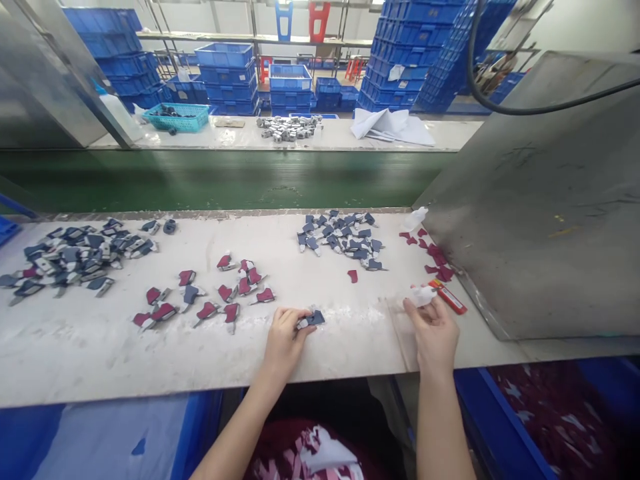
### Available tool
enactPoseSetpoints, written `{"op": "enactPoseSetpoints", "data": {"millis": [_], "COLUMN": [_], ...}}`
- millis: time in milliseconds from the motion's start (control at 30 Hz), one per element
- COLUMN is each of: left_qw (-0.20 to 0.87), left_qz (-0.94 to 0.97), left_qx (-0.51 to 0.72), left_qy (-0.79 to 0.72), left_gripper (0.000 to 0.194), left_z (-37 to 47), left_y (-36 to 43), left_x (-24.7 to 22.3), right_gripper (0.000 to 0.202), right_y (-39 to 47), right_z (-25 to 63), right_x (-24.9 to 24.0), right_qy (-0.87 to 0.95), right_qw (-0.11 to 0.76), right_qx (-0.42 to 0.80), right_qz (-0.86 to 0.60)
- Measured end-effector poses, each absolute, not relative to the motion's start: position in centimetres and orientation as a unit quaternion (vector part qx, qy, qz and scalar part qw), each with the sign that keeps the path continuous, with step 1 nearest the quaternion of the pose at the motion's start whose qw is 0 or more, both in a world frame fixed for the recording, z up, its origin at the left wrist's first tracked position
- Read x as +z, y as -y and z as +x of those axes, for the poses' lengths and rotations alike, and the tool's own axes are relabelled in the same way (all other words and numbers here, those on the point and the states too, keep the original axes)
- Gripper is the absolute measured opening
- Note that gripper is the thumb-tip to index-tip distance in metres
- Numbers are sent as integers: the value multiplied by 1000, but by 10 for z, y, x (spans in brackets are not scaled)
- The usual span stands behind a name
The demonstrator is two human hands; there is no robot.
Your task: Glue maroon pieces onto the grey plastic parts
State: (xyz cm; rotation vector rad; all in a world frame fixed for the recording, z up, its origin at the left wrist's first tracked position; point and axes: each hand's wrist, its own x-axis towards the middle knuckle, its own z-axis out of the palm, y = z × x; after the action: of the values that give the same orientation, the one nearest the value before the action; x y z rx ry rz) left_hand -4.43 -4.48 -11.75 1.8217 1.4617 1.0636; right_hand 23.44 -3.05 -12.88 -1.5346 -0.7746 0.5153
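Note:
My left hand (285, 339) pinches a small dark blue-and-grey plastic part (316, 318) just above the worktable, left of my right hand. The fingers of my right hand (434, 333) are closed round a small white plastic bottle (424, 295). Beside that hand lies a red-and-orange packet (451, 297). A loose maroon piece (353, 276) rests on the table between and beyond my hands. Left of my left hand are scattered maroon-topped parts (244, 287), with a blue-topped part (191, 294) among them.
Heaps of blue-and-grey parts lie at far left (75, 257) and back centre (343, 237). Loose maroon pieces (437, 253) and another white bottle (415, 218) sit by the metal panel (550, 220) at right. Beyond the green belt (215, 180) stand stacked blue crates (227, 80).

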Motion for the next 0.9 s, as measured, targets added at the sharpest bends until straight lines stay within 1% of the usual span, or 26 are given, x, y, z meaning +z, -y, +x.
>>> {"op": "enactPoseSetpoints", "data": {"millis": [67,100,133,200,233,267,300,333,367,400,467,500,533,633,833,900], "left_qw": [295,302,308,321,328,335,343,350,358,365,378,383,390,414,469,483], "left_qz": [676,673,669,659,653,647,640,634,627,620,606,599,593,572,526,512], "left_qx": [397,399,402,412,418,423,426,430,433,435,441,443,444,446,467,471], "left_qy": [-546,-545,-544,-542,-541,-540,-539,-539,-540,-541,-544,-546,-547,-550,-533,-532], "left_gripper": [12,13,15,18,19,20,20,20,20,20,19,19,18,19,23,23], "left_z": [-45,-46,-46,-48,-48,-49,-49,-50,-50,-51,-52,-53,-53,-54,-51,-49], "left_y": [45,45,45,45,45,45,45,46,46,46,46,46,45,44,44,45], "left_x": [-116,-116,-116,-116,-116,-116,-116,-116,-115,-114,-111,-110,-108,-107,-104,-101], "right_gripper": [56,61,68,81,81,74,59,42,27,20,27,29,30,27,14,14], "right_y": [30,32,34,40,42,42,40,36,28,19,-5,-17,-27,-48,-53,-56], "right_z": [235,233,230,217,210,201,193,186,180,176,172,173,174,181,185,184], "right_x": [-131,-130,-128,-120,-115,-110,-105,-102,-101,-101,-105,-108,-111,-116,-108,-104], "right_qy": [342,348,351,332,316,316,344,406,489,569,657,665,664,655,656,650], "right_qw": [603,594,593,621,640,651,651,632,587,523,395,364,346,329,280,264], "right_qx": [227,209,171,26,-62,-130,-159,-143,-90,-20,84,100,104,102,144,167], "right_qz": [-684,-694,-704,-709,-698,-678,-658,-645,-639,-634,-636,-644,-654,-673,-685,-693]}}
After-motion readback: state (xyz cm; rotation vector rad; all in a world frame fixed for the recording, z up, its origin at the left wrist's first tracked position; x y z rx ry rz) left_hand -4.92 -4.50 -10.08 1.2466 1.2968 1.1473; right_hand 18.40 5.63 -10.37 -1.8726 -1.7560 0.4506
